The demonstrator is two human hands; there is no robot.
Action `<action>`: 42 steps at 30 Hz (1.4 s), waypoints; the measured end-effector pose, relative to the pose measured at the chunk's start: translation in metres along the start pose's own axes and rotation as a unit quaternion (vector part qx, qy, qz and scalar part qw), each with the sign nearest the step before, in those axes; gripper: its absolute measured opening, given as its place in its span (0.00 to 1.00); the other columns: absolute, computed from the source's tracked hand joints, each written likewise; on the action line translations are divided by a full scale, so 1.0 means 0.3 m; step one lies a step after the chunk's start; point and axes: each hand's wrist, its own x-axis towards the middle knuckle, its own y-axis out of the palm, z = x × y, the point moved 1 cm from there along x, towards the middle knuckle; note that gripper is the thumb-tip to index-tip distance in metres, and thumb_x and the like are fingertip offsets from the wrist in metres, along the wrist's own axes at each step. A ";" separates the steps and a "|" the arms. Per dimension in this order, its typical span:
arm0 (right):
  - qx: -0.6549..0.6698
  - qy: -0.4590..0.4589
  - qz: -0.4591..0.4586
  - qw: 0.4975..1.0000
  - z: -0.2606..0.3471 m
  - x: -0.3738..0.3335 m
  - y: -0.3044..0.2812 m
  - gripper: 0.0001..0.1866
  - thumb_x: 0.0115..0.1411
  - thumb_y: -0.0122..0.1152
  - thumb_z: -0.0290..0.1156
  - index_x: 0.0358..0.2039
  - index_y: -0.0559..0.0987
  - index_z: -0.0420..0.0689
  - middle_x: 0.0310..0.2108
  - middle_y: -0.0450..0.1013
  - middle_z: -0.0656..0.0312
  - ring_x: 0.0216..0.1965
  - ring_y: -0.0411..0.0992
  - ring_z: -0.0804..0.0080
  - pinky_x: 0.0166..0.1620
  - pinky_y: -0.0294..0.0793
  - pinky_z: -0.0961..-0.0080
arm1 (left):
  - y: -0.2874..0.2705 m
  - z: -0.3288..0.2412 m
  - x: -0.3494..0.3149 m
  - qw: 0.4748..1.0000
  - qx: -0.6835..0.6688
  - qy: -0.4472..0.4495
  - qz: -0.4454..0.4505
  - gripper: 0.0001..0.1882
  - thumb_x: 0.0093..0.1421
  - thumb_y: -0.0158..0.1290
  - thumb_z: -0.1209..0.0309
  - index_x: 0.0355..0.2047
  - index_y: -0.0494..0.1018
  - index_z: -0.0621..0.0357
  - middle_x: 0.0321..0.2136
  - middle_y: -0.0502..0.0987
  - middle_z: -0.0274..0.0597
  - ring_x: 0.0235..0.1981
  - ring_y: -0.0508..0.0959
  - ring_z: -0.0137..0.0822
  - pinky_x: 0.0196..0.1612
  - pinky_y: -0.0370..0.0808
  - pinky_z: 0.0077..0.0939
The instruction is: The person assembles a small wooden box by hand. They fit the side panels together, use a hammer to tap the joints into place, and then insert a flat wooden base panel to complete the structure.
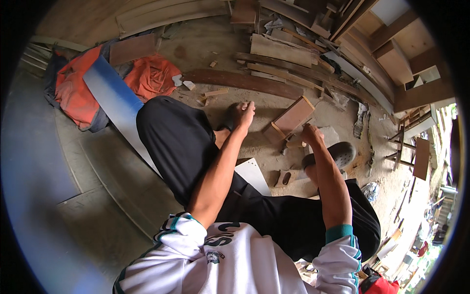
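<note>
My left hand (pixel 244 114) is closed in front of my raised left knee, its fingers pressed together; anything inside it is too small to make out. Further right, my right hand (pixel 312 134) is curled round what looks like a hammer (pixel 295 144), with a short wooden handle and a dark head pointing left. Just beyond that hand, a brown board (pixel 293 117) with pale wooden strips at its ends rests tilted over the ground. Between my legs lies a white panel (pixel 253 176) with small holes, beside a wooden piece with an oval slot (pixel 284 178).
A long reddish-brown plank (pixel 242 83) crosses the dusty ground ahead, with stacked boards (pixel 284 51) behind it. Orange cloth (pixel 152 73) and a long blue-white panel (pixel 115 95) lie at the left. Wooden framework (pixel 423 100) stands at the right. My sandalled right foot (pixel 338 156) is near my right hand.
</note>
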 end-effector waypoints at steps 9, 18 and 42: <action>0.190 -0.119 -0.197 0.954 0.088 -0.203 -0.197 0.14 0.59 0.55 0.37 0.44 0.79 0.49 0.39 0.78 0.49 0.45 0.76 0.50 0.43 0.76 0.60 | 0.085 -0.104 -0.060 0.999 -0.052 0.014 0.011 0.13 0.63 0.53 0.65 0.24 0.65 0.58 0.25 0.76 0.38 0.25 0.75 0.28 0.31 0.72 0.25; 0.337 -0.404 -0.233 0.818 0.588 -0.302 -0.445 0.13 0.59 0.52 0.37 0.32 0.79 0.40 0.32 0.76 0.43 0.38 0.75 0.42 0.40 0.75 0.53 | -0.117 -0.346 -0.077 0.977 -0.119 0.176 -0.018 0.13 0.64 0.53 0.62 0.42 0.73 0.59 0.34 0.78 0.36 0.34 0.78 0.26 0.35 0.71 0.20; -0.123 -0.513 -0.063 0.847 1.816 0.512 -0.139 0.25 0.54 0.59 0.43 0.47 0.77 0.40 0.38 0.77 0.47 0.42 0.76 0.47 0.48 0.75 0.57 | -0.898 -0.071 0.253 0.916 -0.122 -0.063 -0.377 0.17 0.63 0.52 0.64 0.45 0.73 0.67 0.33 0.79 0.42 0.29 0.78 0.32 0.33 0.74 0.29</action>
